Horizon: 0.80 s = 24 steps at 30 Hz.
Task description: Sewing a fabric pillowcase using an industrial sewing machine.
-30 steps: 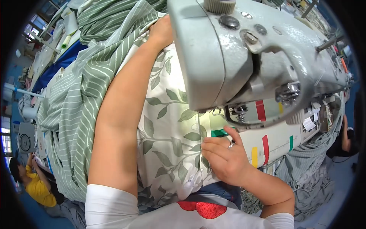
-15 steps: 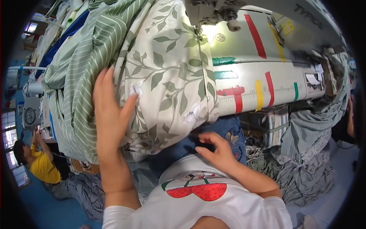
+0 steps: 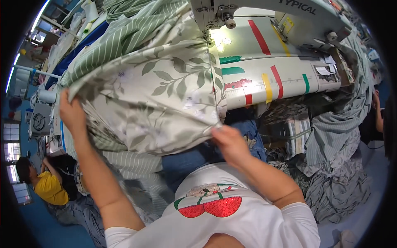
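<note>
A cream fabric (image 3: 165, 118) printed with green leaves and pale flowers stretches between my hands and runs up under the presser foot of a sewing machine (image 3: 208, 32). Its left edge is bunched in my left hand (image 3: 73, 115), whose fingers are closed on it. My right hand (image 3: 230, 142) pinches the near edge, close to the seam line that leads toward the needle. Green fabric with white stripes (image 3: 118, 51) lies along the far left side of the printed piece, and more of it hangs below. The fabric hides some of my fingertips.
Red, yellow and green tape strips mark the white machine bed (image 3: 285, 76) to the right. Grey-green cloth (image 3: 339, 132) hangs in heaps at the right. A person in a yellow shirt (image 3: 51, 188) works at the far left, beside a grey box with a round grille (image 3: 40, 122).
My left hand has moved left and pulled the printed fabric's edge outward, spreading it over the striped cloth. My right hand, earlier apart from the fabric, has risen and closed on its near edge.
</note>
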Available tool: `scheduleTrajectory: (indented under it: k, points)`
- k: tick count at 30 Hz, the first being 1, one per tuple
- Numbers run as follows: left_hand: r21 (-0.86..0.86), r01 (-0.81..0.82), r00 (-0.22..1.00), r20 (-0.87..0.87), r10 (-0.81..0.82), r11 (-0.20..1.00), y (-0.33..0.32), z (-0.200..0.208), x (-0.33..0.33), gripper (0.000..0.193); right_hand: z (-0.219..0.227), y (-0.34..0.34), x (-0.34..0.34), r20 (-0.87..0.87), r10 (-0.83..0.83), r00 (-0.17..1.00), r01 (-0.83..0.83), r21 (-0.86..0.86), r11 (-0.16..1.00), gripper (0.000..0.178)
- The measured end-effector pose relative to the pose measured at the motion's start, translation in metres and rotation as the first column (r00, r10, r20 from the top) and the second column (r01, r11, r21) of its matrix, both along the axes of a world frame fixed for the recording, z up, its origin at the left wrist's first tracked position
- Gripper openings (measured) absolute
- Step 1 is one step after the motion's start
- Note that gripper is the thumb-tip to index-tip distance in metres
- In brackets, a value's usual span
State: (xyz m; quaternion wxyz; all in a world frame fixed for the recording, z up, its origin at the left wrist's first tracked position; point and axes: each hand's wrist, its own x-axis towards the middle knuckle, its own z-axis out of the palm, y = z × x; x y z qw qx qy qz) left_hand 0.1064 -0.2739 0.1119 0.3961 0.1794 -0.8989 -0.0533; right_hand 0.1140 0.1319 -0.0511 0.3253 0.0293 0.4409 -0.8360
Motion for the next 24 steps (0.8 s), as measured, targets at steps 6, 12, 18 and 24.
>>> scheduleTrajectory:
  k: [6,12,18,24]
  points:
    - [-0.177,0.057,0.995,0.093,-0.041,0.983,-0.019,0.055,-0.059,0.026,0.110,0.064,0.007,0.047,-0.155,0.987,0.162,-0.254,0.954,0.027]
    - [-0.270,-0.049,0.747,0.629,0.215,0.962,-0.040,-0.058,-0.059,0.025,0.003,0.036,0.037,0.127,0.100,0.987,-0.094,-0.048,0.994,0.023]
    - [-0.438,0.086,0.908,0.404,0.111,0.895,0.026,-0.019,-0.036,0.027,-0.006,0.037,0.039,0.066,0.218,0.974,-0.224,0.110,0.968,0.017]
    - [0.352,0.660,0.468,0.499,-0.729,0.664,0.264,-0.047,0.041,0.033,0.002,0.036,0.050,0.096,0.254,0.962,-0.264,0.106,0.959,0.013]
